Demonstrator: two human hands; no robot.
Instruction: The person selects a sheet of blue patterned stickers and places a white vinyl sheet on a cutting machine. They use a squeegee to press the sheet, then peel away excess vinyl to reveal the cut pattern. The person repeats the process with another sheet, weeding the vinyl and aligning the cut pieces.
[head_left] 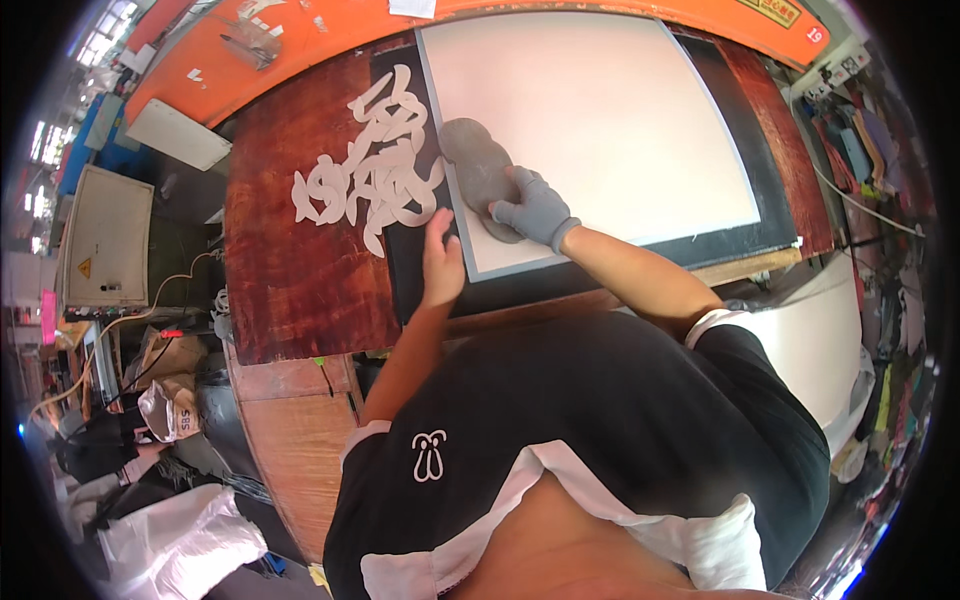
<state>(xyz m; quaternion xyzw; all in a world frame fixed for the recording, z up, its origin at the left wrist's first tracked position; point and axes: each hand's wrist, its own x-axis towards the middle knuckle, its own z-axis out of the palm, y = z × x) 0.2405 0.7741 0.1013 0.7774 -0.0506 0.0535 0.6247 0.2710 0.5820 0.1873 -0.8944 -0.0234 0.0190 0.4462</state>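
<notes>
A grey, sole-shaped flat piece (pixel 482 178) lies over the left edge part of a large pale sheet (pixel 600 120). My right hand (pixel 538 212), in a grey glove with bare fingertips, grips that piece by its right side. Bare, my left hand (pixel 443 262) is held beside the sheet's lower left corner, fingers stretched and thumb apart, with nothing in it. Left of the sheet, a loose heap of curved white cut pieces (pixel 385 165) spreads across the black board (pixel 408 270) and the red-brown tabletop (pixel 310 290). Whether the grey piece is one layer or several, I cannot tell.
An orange machine beam (pixel 330 52) spans the far side of the table. A grey metal box (pixel 110 235) stands at the left, near a loose cable (pixel 130 310). White plastic bags (pixel 185 540) lie on the floor at lower left. Coloured material (pixel 865 145) is stacked at the right.
</notes>
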